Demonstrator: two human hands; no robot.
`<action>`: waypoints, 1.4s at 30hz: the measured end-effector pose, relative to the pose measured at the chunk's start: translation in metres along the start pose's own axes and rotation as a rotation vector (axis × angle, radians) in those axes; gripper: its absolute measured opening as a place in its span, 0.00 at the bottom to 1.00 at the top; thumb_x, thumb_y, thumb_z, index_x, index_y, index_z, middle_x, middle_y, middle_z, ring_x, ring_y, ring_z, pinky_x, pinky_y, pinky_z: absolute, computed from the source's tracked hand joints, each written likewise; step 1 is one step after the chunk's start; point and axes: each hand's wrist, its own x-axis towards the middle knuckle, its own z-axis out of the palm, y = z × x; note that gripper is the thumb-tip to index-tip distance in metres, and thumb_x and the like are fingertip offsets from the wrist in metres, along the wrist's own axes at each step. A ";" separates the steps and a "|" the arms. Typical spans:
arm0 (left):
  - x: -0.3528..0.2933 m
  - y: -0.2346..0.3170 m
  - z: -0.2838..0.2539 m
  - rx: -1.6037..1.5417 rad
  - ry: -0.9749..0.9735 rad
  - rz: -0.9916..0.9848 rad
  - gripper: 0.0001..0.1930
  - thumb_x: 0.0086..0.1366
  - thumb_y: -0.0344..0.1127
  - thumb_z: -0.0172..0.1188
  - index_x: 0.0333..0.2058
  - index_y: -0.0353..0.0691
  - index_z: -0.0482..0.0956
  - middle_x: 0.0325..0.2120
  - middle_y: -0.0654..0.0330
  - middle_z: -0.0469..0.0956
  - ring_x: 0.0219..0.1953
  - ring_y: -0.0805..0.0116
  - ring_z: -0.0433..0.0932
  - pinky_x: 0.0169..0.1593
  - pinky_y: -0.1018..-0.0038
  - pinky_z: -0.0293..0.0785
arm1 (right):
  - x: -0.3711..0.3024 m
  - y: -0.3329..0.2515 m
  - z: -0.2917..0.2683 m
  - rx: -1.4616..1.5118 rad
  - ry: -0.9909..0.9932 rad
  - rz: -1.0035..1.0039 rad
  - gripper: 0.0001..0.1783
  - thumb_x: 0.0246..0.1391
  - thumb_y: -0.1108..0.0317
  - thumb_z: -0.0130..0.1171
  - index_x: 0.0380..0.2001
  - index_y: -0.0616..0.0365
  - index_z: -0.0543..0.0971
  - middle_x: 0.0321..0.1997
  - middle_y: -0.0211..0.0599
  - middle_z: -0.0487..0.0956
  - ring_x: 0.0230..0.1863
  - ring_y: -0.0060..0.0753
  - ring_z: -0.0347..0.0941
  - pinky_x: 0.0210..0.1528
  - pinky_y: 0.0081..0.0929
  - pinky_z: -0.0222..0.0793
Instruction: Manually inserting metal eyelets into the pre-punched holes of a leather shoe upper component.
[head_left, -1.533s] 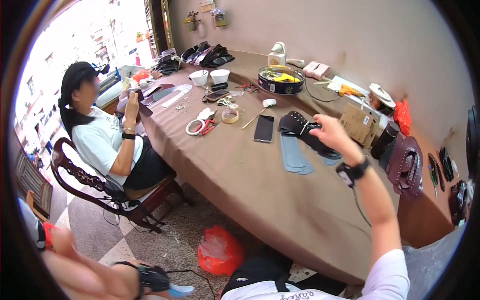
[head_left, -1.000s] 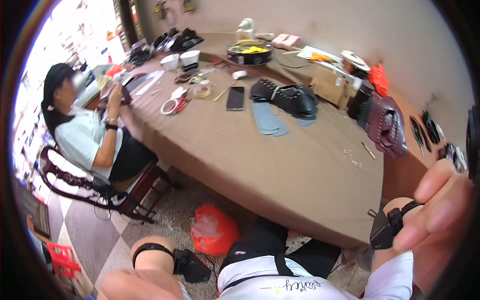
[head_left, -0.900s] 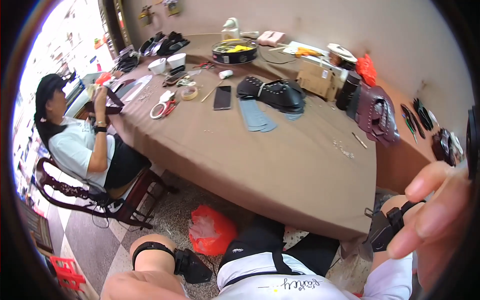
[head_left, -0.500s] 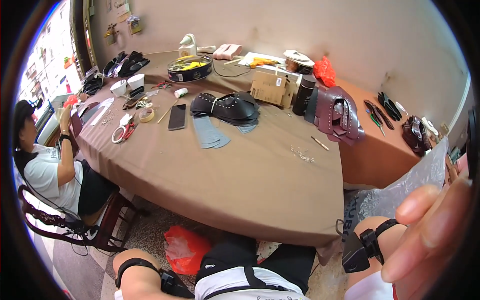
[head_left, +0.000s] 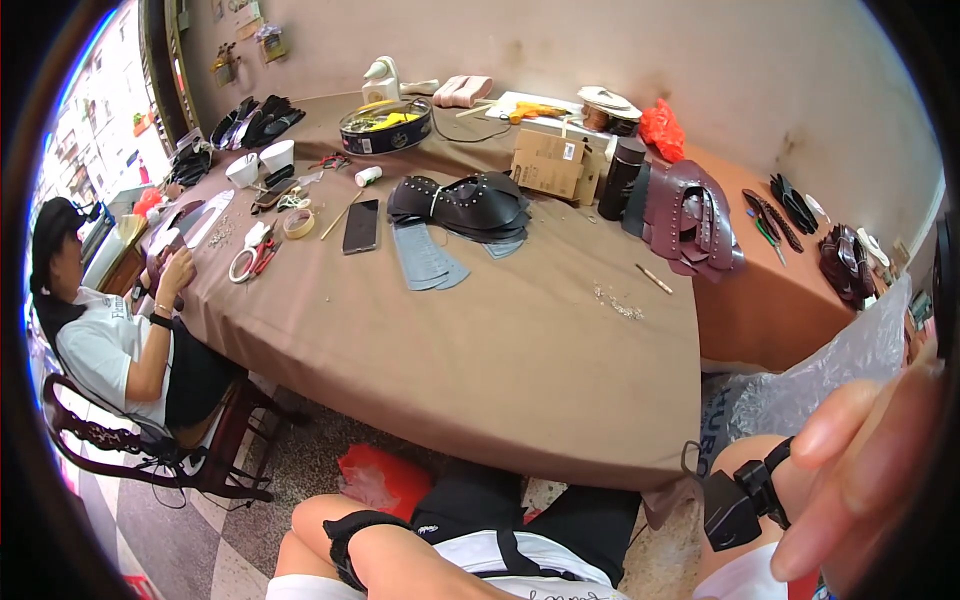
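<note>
Black studded bundle [head_left: 462,208] lying on the counter [head_left: 480,370], well apart from the right hand [head_left: 865,480] with bent fingers [head_left: 835,425] too blurred to say if gripping, left hand out of sight; seemingly between handling steps, calling for a forward reach to touch.

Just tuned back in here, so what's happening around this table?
The camera wearer's right hand is raised close to the lens; whether it holds anything is unclear. The left forearm shows at the lower edge, its hand out of view. A seated co-worker has one hand up by something too small to make out. On the brown cloth-covered table lie a banded bundle of black studded pieces, flat blue-grey pieces and a black phone.
</note>
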 end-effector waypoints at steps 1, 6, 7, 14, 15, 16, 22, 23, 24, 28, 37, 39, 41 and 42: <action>0.000 0.000 0.001 0.096 0.027 0.008 0.42 0.44 0.61 0.69 0.45 0.32 0.63 0.53 0.42 0.61 0.51 0.59 0.66 0.51 0.65 0.63 | 0.001 0.003 -0.001 0.008 -0.005 0.000 0.11 0.56 0.75 0.50 0.43 0.62 0.72 0.28 0.37 0.78 0.22 0.33 0.76 0.37 0.26 0.72; 0.010 0.026 0.003 0.251 0.058 0.097 0.41 0.45 0.63 0.67 0.43 0.32 0.66 0.39 0.54 0.66 0.40 0.67 0.68 0.43 0.73 0.66 | 0.010 0.023 -0.002 0.048 -0.042 0.009 0.11 0.56 0.75 0.49 0.43 0.62 0.71 0.28 0.37 0.78 0.21 0.33 0.76 0.37 0.26 0.72; 0.012 0.039 0.004 0.273 0.073 0.101 0.41 0.46 0.63 0.67 0.44 0.31 0.66 0.39 0.53 0.66 0.41 0.65 0.68 0.45 0.72 0.65 | 0.013 0.027 -0.001 0.057 -0.051 0.011 0.11 0.57 0.75 0.49 0.43 0.62 0.71 0.28 0.37 0.78 0.21 0.33 0.76 0.37 0.26 0.72; 0.014 0.091 -0.013 0.358 0.174 0.103 0.41 0.52 0.61 0.63 0.46 0.24 0.66 0.43 0.42 0.68 0.49 0.55 0.67 0.53 0.65 0.62 | 0.057 0.078 0.029 0.122 -0.122 0.066 0.11 0.57 0.75 0.48 0.44 0.62 0.70 0.28 0.37 0.78 0.19 0.34 0.76 0.37 0.26 0.72; 0.011 0.098 -0.017 0.356 0.178 0.114 0.40 0.52 0.61 0.62 0.46 0.23 0.66 0.44 0.41 0.69 0.50 0.54 0.67 0.54 0.64 0.61 | 0.065 0.091 0.034 0.138 -0.138 0.083 0.11 0.58 0.74 0.48 0.44 0.62 0.70 0.28 0.37 0.78 0.19 0.34 0.76 0.37 0.26 0.72; 0.008 0.104 -0.021 0.358 0.171 0.116 0.40 0.53 0.60 0.62 0.47 0.23 0.66 0.45 0.39 0.69 0.52 0.52 0.67 0.55 0.63 0.61 | 0.071 0.106 0.041 0.147 -0.153 0.109 0.11 0.58 0.74 0.47 0.44 0.62 0.70 0.29 0.37 0.78 0.19 0.34 0.76 0.37 0.26 0.72; -0.004 0.134 -0.066 0.400 0.021 0.269 0.38 0.58 0.57 0.59 0.48 0.20 0.68 0.47 0.35 0.70 0.57 0.44 0.65 0.59 0.56 0.58 | 0.079 0.248 0.078 0.261 0.037 0.551 0.18 0.59 0.71 0.48 0.52 0.66 0.66 0.32 0.37 0.78 0.24 0.27 0.74 0.36 0.23 0.70; -0.006 0.139 -0.077 0.416 -0.027 0.318 0.37 0.59 0.56 0.58 0.48 0.21 0.69 0.46 0.36 0.71 0.57 0.43 0.64 0.59 0.54 0.58 | 0.079 0.297 0.084 0.226 -0.083 0.601 0.17 0.59 0.70 0.49 0.50 0.66 0.67 0.32 0.36 0.77 0.27 0.24 0.74 0.36 0.22 0.69; -0.009 0.145 -0.087 0.430 -0.116 0.347 0.31 0.61 0.53 0.57 0.45 0.23 0.72 0.45 0.38 0.71 0.54 0.45 0.65 0.57 0.56 0.59 | 0.075 0.346 0.093 0.149 -0.190 0.625 0.15 0.56 0.67 0.56 0.42 0.64 0.71 0.30 0.36 0.78 0.31 0.23 0.74 0.35 0.24 0.69; -0.020 0.165 -0.096 0.400 -0.107 0.329 0.13 0.65 0.38 0.52 0.35 0.32 0.79 0.39 0.45 0.71 0.44 0.53 0.68 0.50 0.60 0.61 | 0.024 0.483 0.123 -0.670 -0.712 0.754 0.22 0.48 0.62 0.63 0.43 0.63 0.72 0.43 0.49 0.76 0.48 0.46 0.73 0.49 0.33 0.68; -0.030 0.190 -0.112 0.211 -0.083 0.264 0.08 0.65 0.31 0.50 0.36 0.35 0.77 0.43 0.44 0.69 0.44 0.58 0.68 0.50 0.66 0.59 | -0.033 0.575 0.121 -0.855 -1.014 1.095 0.52 0.29 0.47 0.74 0.57 0.57 0.62 0.49 0.49 0.74 0.54 0.51 0.68 0.54 0.53 0.60; -0.032 0.196 -0.123 0.246 -0.130 0.219 0.08 0.64 0.30 0.50 0.37 0.34 0.76 0.44 0.43 0.69 0.44 0.58 0.69 0.50 0.66 0.60 | -0.033 0.580 0.122 -0.847 -0.993 1.052 0.45 0.28 0.51 0.74 0.50 0.59 0.67 0.43 0.49 0.77 0.49 0.52 0.72 0.49 0.48 0.65; -0.033 0.206 -0.132 0.289 -0.183 0.172 0.09 0.64 0.29 0.50 0.39 0.33 0.76 0.44 0.43 0.69 0.43 0.57 0.69 0.49 0.66 0.62 | -0.034 0.579 0.125 -0.804 -0.918 0.998 0.38 0.26 0.54 0.75 0.41 0.61 0.70 0.37 0.50 0.78 0.44 0.53 0.74 0.44 0.43 0.68; -0.037 0.216 -0.134 0.287 -0.185 0.172 0.09 0.64 0.29 0.50 0.39 0.33 0.76 0.44 0.43 0.69 0.43 0.57 0.69 0.49 0.66 0.62 | -0.035 0.576 0.127 -0.842 -0.870 0.903 0.30 0.28 0.57 0.73 0.35 0.60 0.72 0.35 0.48 0.79 0.41 0.50 0.75 0.41 0.39 0.71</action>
